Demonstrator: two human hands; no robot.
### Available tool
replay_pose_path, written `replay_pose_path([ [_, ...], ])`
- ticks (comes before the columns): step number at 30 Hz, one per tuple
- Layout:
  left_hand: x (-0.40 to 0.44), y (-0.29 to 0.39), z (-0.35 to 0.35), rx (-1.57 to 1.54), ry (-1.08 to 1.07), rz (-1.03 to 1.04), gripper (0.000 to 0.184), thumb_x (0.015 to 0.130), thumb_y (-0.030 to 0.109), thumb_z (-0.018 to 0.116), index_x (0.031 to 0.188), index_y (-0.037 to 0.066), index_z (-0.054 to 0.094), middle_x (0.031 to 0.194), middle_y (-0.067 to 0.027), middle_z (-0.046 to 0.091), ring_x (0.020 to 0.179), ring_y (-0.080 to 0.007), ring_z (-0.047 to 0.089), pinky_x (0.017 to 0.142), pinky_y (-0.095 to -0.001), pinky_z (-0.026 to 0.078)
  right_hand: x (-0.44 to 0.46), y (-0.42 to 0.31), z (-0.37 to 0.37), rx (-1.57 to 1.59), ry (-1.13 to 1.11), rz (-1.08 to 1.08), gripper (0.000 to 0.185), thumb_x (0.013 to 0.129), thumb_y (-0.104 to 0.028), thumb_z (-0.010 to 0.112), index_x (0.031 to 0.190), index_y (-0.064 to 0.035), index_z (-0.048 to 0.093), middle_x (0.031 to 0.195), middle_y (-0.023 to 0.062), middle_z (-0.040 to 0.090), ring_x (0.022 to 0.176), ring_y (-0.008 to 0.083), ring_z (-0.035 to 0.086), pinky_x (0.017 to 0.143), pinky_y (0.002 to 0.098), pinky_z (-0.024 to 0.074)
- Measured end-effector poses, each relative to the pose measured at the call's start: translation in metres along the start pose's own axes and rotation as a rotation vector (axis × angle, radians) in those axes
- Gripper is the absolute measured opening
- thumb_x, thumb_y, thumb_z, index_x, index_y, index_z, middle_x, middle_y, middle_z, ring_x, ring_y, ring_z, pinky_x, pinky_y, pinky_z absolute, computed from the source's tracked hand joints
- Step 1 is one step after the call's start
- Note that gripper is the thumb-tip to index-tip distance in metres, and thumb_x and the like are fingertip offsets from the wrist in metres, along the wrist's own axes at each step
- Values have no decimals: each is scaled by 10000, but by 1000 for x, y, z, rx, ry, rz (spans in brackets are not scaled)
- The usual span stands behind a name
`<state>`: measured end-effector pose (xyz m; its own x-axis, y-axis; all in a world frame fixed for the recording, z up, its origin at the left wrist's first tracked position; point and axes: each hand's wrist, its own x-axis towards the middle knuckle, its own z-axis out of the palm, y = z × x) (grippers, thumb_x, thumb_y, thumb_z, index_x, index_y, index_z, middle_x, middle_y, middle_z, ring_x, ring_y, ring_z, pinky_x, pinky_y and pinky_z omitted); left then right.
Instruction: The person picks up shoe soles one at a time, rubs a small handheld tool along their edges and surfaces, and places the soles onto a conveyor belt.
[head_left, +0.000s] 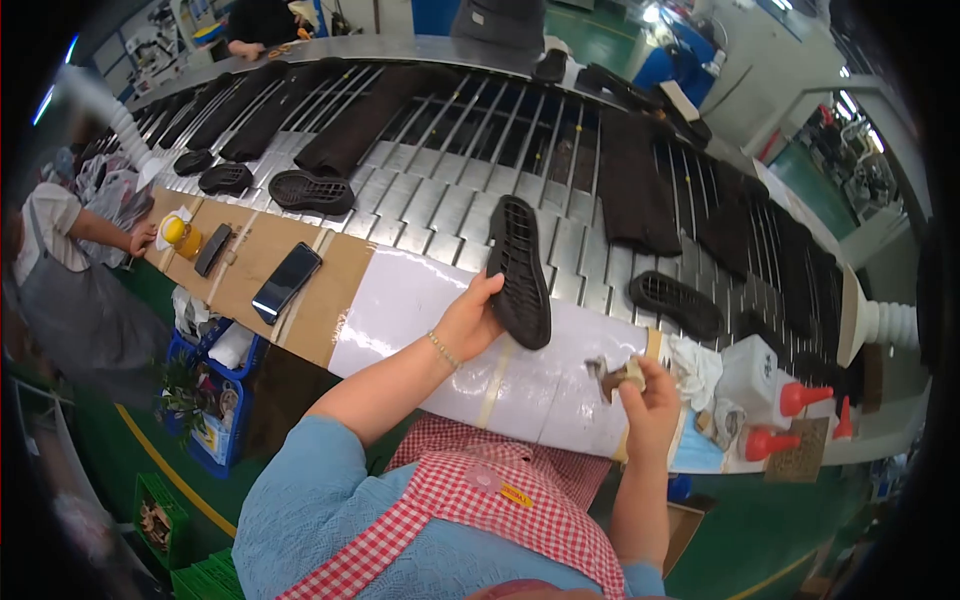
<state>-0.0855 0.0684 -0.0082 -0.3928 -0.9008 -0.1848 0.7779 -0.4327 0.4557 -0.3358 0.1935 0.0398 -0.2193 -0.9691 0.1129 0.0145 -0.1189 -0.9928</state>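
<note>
Black sole point(519, 265): tilted up in front of me over the white sheet point(390, 312), reaching above and below the grip.
Left hand point(474, 318): clamped on its left edge, around mid-length.
Right hand point(652, 405): pinching a small pale piece point(633, 374), apart from the sole.

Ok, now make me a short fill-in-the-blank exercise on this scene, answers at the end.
1. The black shoe sole is held up in the person's ____ hand.
2. The other hand grips a small tan item between its fingers and ____.
3. The person's checked apron is white and ____.
4. On the cardboard, beyond the phone, stands a small bottle with a ____ cap.

Missing words: left; thumb; red; yellow.
</note>
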Motion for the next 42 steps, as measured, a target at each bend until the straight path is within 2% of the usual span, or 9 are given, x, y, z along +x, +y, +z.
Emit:
replay_pose_path([
  [11, 153, 7, -99, 270, 420, 129, 346, 894, 82, 583, 1221, 82, 471, 1192, -97, 541, 1133, -252, 509, 990, -462, 409, -36, 33, 5, 98, -60, 182, 358, 836, -1, 660, 1174, 32, 546, 1033, 78, 628, 951, 132, 593, 837, 254, 462],
  [16, 32, 91, -60, -194, 361, 231, 401, 944, 253, 529, 1270, 29, 463, 1326, -186, 491, 1283, -372, 423, 1094, -473, 317, -31, 38, 20, 159, -98, 225, 388, 832, 8, 662, 1194, 23, 523, 1051, 78, 619, 961, 131, 591, 846, 250, 458],
  [22, -156, 187, -121, 309, 13, 87, 774, 970, 596, 313, 1416, -35, 361, 1377, -279, 456, 1303, -387, 437, 1097, -484, 338, -22, 38, 41, 181, -188, 223, 404, 806, 53, 654, 1180, 0, 510, 1024, 70, 611, 960, 133, 577, 854, 254, 453],
  [26, -273, 276, -134, 563, 329, 228, 839, 933, 680, 276, 1393, -8, 413, 1302, -251, 545, 1260, -342, 500, 1060, -473, 379, -20, 39, 57, 200, -267, 215, 406, 797, 64, 652, 1167, -12, 505, 1011, 62, 608, 949, 135, 569, 869, 263, 444],
  [29, -342, 339, -154, 458, 655, 851, 573, 962, 584, 377, 1231, 103, 535, 1051, -132, 627, 995, -250, 605, 798, -478, 511, -20, 41, 62, 177, -309, 220, 415, 797, 63, 654, 1175, -11, 500, 1011, 61, 610, 947, 138, 569, 881, 268, 439],
  [30, -384, 401, -227, 536, -133, 873, 478, 961, 495, 442, 1206, 93, 526, 1081, -96, 586, 986, -209, 590, 794, -420, 496, -22, 43, 62, 173, -316, 222, 428, 800, 61, 654, 1191, -7, 496, 1013, 61, 611, 947, 138, 570, 883, 267, 438],
  [32, -389, 426, -193, -1, 1214, 1721, 402, 952, 393, 490, 1202, 80, 513, 1128, -73, 558, 1002, -192, 580, 832, -380, 471, -24, 43, 63, 161, -307, 219, 451, 808, 55, 653, 1225, 2, 490, 1014, 62, 615, 950, 139, 574, 883, 269, 441],
  [36, -329, 401, -146, 224, 1062, 1641, 357, 933, 291, 560, 1195, 55, 502, 1095, -65, 565, 967, -194, 579, 869, -364, 455, -20, 43, 65, 135, -284, 227, 480, 829, 40, 649, 1281, 21, 489, 1022, 69, 627, 967, 138, 581, 880, 274, 451],
  [42, -154, 334, -201, 199, 561, 848, 126, 887, 200, 628, 911, 78, 642, 869, -49, 660, 828, -182, 623, 735, -311, 507, -11, 62, 78, 201, -283, 340, 455, 841, 27, 647, 1273, 29, 506, 1064, 91, 638, 996, 137, 592, 869, 254, 458],
])
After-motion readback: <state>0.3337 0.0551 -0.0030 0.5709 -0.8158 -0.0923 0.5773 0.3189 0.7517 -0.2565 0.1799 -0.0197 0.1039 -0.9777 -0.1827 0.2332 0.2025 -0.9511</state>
